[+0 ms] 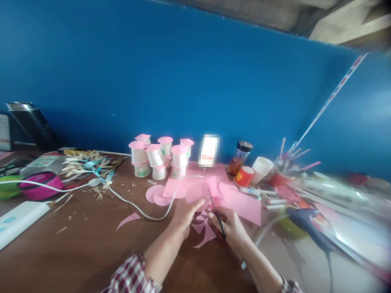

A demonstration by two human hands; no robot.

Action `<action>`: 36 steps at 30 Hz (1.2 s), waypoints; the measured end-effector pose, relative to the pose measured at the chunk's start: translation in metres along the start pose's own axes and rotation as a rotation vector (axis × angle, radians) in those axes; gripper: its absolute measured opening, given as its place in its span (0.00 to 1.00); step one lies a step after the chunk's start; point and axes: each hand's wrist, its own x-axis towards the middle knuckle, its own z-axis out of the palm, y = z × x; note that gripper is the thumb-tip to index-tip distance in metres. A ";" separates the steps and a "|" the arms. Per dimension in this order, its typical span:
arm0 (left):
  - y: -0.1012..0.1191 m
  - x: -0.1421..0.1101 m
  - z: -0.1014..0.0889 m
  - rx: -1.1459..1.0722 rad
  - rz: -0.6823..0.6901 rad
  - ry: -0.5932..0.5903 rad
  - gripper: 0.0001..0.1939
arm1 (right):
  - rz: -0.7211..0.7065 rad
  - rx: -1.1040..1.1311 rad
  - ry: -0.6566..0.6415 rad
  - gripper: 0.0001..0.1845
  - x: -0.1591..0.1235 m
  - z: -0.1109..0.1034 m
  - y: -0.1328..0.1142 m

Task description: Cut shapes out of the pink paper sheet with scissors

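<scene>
Between the thumb and fingers of my left hand [187,213] is a round piece of pink paper [195,192]. My right hand [229,224] grips black-handled scissors [220,224], whose blades point up and away beside the paper's right edge. Curved pink paper scraps [207,236] lie on the table below and between my hands. Left of my left hand are two cut pink circles [157,194], overlapping. Larger pink sheets [244,203] lie flat behind and to the right of my hands.
Stacked white paper cups [142,156] with pink tops stand at the back. A white cable [134,206] crosses the table. Further right are a dark-lidded jar [241,154], a red cup [244,176] and a glue gun [311,224]. A power strip [23,219] lies left.
</scene>
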 end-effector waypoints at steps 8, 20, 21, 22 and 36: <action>-0.003 0.006 -0.005 0.045 -0.007 -0.021 0.22 | 0.002 -0.028 0.004 0.17 -0.001 0.000 -0.001; 0.003 -0.001 -0.001 0.013 0.024 -0.053 0.19 | 0.002 0.013 -0.009 0.18 0.001 0.001 0.001; 0.003 -0.002 -0.001 0.015 0.023 -0.059 0.19 | -0.001 0.020 -0.007 0.18 0.001 0.001 0.001; 0.003 -0.002 0.000 0.018 0.020 -0.063 0.19 | -0.002 0.026 -0.006 0.18 0.001 0.001 0.001; 0.005 -0.002 0.000 0.021 -0.008 -0.021 0.16 | 0.029 0.034 0.011 0.18 0.001 0.003 0.005</action>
